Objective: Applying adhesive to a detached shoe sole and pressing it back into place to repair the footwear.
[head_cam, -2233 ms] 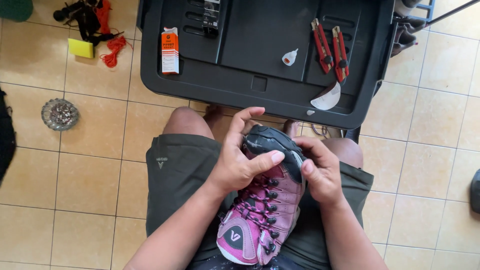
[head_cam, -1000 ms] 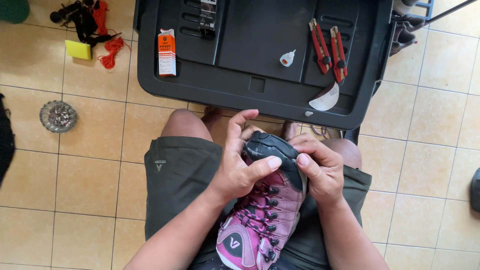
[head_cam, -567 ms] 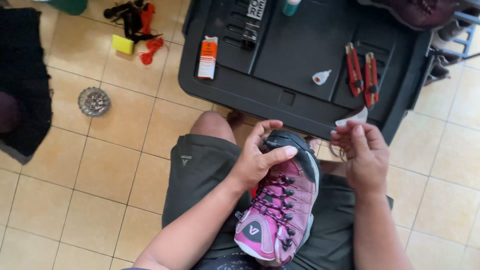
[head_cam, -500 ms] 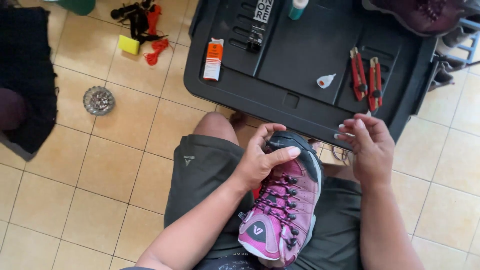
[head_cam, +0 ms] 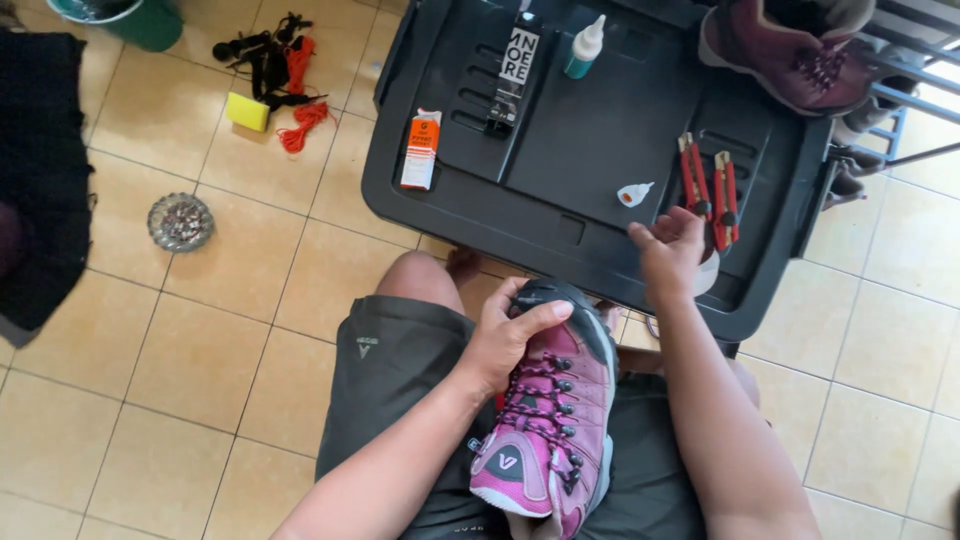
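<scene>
Down at the lower centre of the head view, I am gripping a pink and grey lace-up hiking shoe [head_cam: 552, 420] on my lap, my left hand [head_cam: 508, 335] clamped around its dark toe end. My right hand [head_cam: 668, 252] is reaching apart from it, up to the centre right of the frame, fingers loosely spread over the edge of a black plastic tray lid [head_cam: 560, 215], just beside two red utility knives [head_cam: 708, 190] and near a small white dropper bottle [head_cam: 633, 194]. Whether it is touching anything, I cannot tell. I judge I am fetching a tool for the toe repair; next I am needing a sure pinch on one item, while keeping the shoe steady.
</scene>
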